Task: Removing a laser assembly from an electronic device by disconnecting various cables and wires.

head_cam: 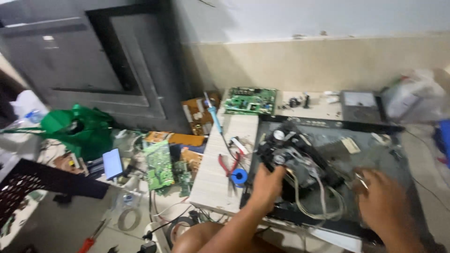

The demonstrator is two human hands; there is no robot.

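Both hands, left (267, 185) and right (384, 201), seemingly curl around a wired black metal mechanism (295, 159).

Dim indoor light, heavy motion blur, soft shadows.
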